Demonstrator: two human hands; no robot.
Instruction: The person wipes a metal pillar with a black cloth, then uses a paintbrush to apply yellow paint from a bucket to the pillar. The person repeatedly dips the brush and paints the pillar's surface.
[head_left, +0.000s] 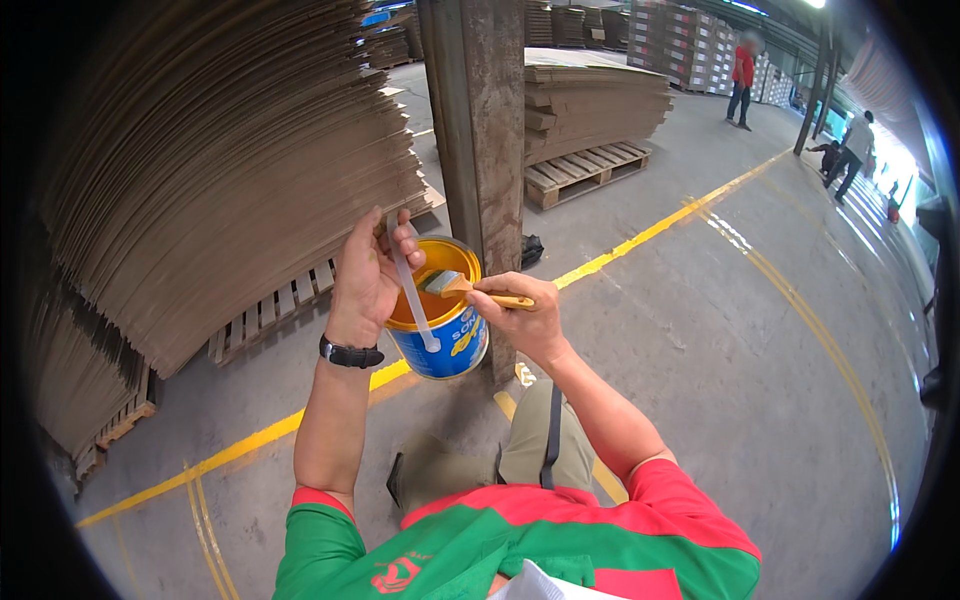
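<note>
A blue paint can (470,352) with yellow paint inside hangs in front of me, beside a rusty steel column. My left hand (378,262) is closed around its pale plastic handle (410,290), which stands up from the rim. A paintbrush (505,299) with a wooden handle is pinched in my right hand (528,312). Its bristles (438,283) reach over the mouth of the can, pointing left. From this view I cannot tell whether they touch the paint or the inner wall.
The steel column (490,150) rises right behind the can. Tall stacks of flat cardboard (230,170) stand on pallets at left. Another cardboard stack (590,105) sits on a wooden pallet (590,172) beyond. Yellow lines (640,238) cross the grey floor. People (741,80) stand far off at right.
</note>
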